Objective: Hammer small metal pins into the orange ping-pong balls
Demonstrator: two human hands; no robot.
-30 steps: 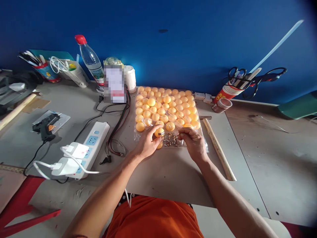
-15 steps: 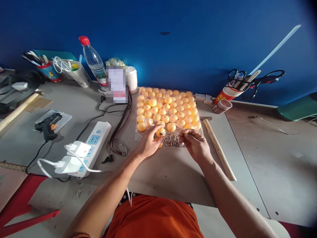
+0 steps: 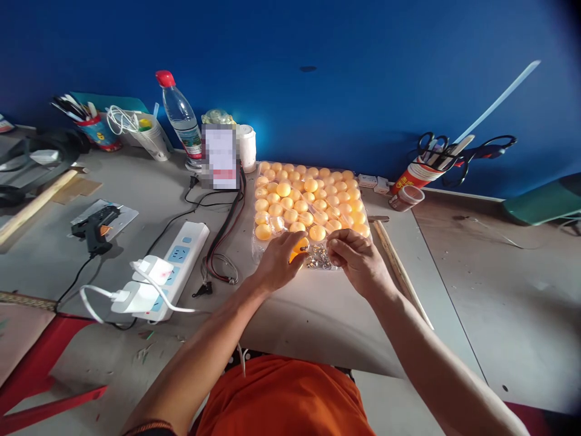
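Note:
My left hand [image 3: 282, 261] is wrapped round an orange ping-pong ball [image 3: 298, 248] that has a dark mark on it. Just to the right, my right hand [image 3: 356, 254] has its thumb and fingertips pinched together; whatever is between them is too small to make out. Between the hands lies a pile of small shiny metal pieces [image 3: 319, 257] on clear plastic. Behind both hands, rows of orange ping-pong balls [image 3: 311, 186] rest in a clear plastic pack [image 3: 258, 254]. A few balls at the pack's front are partly hidden by my fingers.
A wooden stick [image 3: 402, 269] lies right of the pack. Left stand a power strip [image 3: 175, 266] with white plugs, a glue gun [image 3: 97, 227], cables [image 3: 222, 236] and a water bottle [image 3: 181, 124]. A red cup [image 3: 415, 172] with scissors and a small tub [image 3: 407, 198] stand back right.
My left hand has turned the marked ball, so its dark mark now faces right and shows less. My right hand stays pinched near the metal pieces. The whole view has shifted slightly.

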